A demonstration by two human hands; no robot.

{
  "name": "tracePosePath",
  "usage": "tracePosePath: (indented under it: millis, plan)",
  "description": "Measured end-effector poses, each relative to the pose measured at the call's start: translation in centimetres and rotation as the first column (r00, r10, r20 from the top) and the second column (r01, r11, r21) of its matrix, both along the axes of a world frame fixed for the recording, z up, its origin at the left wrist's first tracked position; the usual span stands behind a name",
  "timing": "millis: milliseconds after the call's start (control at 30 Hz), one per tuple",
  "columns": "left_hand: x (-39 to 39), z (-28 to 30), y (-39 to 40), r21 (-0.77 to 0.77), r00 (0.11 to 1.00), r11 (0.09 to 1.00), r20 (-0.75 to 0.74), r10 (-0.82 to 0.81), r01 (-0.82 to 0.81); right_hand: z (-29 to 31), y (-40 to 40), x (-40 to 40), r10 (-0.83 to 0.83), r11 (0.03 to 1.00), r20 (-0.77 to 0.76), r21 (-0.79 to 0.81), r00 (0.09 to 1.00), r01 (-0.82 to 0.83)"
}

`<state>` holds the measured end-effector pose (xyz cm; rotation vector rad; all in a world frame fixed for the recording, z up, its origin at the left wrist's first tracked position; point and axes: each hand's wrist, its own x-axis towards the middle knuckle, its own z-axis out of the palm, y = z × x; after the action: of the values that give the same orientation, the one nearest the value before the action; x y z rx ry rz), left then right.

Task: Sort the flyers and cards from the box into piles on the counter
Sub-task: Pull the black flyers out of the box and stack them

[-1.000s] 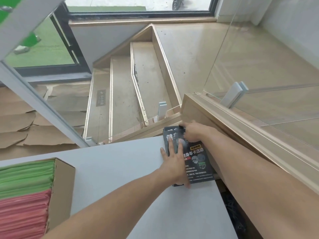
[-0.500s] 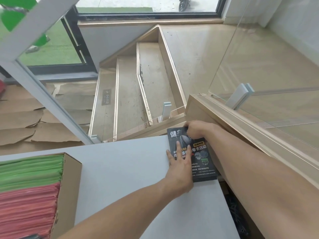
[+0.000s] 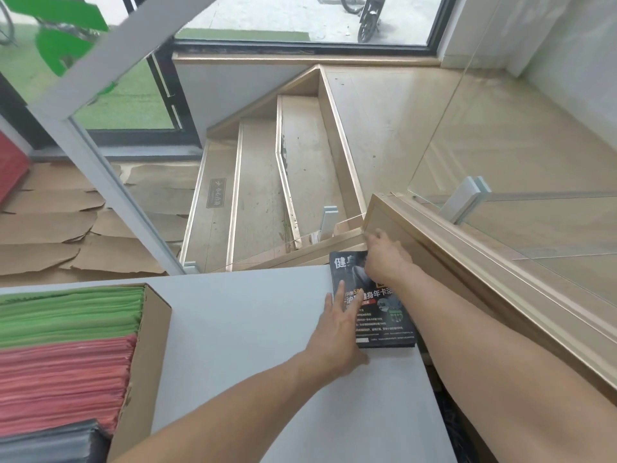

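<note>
Presently: left hand (image 3: pixel 337 332), fingers straight, presses flat on black flyer stack (image 3: pixel 377 305); right hand (image 3: pixel 384 259) rests on its far end, grip unclear. Stack sits at grey worktop (image 3: pixel 250 329) right edge; a sideways nudge likely tips it off. Cardboard box (image 3: pixel 147 355), left, holds green and red sheets.

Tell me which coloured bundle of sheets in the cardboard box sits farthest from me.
The green bundle of sheets, at the box's far end. The red bundle lies behind it, and the dark grey bundle is nearest you.
</note>
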<state>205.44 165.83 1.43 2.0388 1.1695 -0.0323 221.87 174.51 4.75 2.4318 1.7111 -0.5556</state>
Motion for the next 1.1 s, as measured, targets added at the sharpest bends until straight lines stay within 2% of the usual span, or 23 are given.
tracePosePath:
  millis: [167, 233, 333, 433, 500, 567, 633, 733, 800, 867, 933, 1000, 1100]
  plan:
    - [-5.1, 0.0, -3.1, 0.152, 0.976, 0.975, 0.168, 0.136, -0.162, 0.8, -4.6, -4.1, -0.065, 0.934, 0.066, 0.356, 0.996, 0.037]
    - [-7.4, 0.1, -4.7, 0.186, 0.955, 0.953, 0.221, 0.195, -0.238, -0.2, -7.1, -5.6, -0.097, 0.938, 0.029, 0.336, 0.995, 0.082]
    - [-10.7, 0.6, -7.6, 0.210, 0.931, 0.931, 0.279, 0.234, -0.297, -2.4, -10.0, -6.9, -0.088, 0.979, 0.005, 0.185, 0.996, 0.086]
    - [-14.0, 1.9, -10.0, 0.252, 0.887, 0.890, 0.374, 0.272, -0.379, -2.1, -11.0, -7.7, -0.097, 0.976, -0.022, 0.192, 0.995, 0.099]
    - [-16.3, 3.1, -11.2, 0.309, 0.839, 0.837, 0.466, 0.281, -0.452, -1.2, -11.2, -8.8, -0.097, 0.958, -0.079, 0.261, 0.992, 0.115]
    - [-18.7, 4.2, -12.4, 0.349, 0.783, 0.767, 0.544, 0.302, -0.538, -0.3, -11.9, -11.1, -0.024, 0.929, -0.154, 0.362, 0.988, 0.079]
    - [-21.6, 5.4, -13.7, 0.370, 0.730, 0.685, 0.584, 0.355, -0.628, 0.3, -13.0, -15.1, 0.125, 0.893, -0.257, 0.450, 0.958, 0.004]
    - [-25.9, 6.6, -15.6, 0.357, 0.645, 0.567, 0.610, 0.461, -0.743, 1.3, -15.4, -22.7, 0.377, 0.815, -0.377, 0.569, 0.846, -0.110]
    - [-28.9, 6.9, -16.7, 0.304, 0.553, 0.485, 0.642, 0.532, -0.820, 2.4, -17.4, -27.8, 0.583, 0.679, -0.338, 0.702, 0.739, -0.214]
    - [-31.8, 6.6, -17.6, 0.324, 0.518, 0.409, 0.619, 0.590, -0.853, 3.3, -19.1, -32.4, 0.723, 0.532, -0.257, 0.800, 0.641, -0.279]
    - [-34.7, 5.7, -18.3, 0.365, 0.518, 0.370, 0.538, 0.665, -0.854, 3.8, -20.3, -36.3, 0.794, 0.450, -0.187, 0.821, 0.578, -0.351]
    - [-37.4, 4.6, -18.4, 0.417, 0.543, 0.379, 0.411, 0.732, -0.826, 3.6, -20.7, -39.2, 0.819, 0.419, -0.105, 0.782, 0.565, -0.462]
    - [-40.3, 2.9, -18.2, 0.538, 0.631, 0.446, 0.226, 0.742, -0.716, 2.6, -20.7, -41.3, 0.784, 0.445, 0.060, 0.639, 0.618, -0.627]
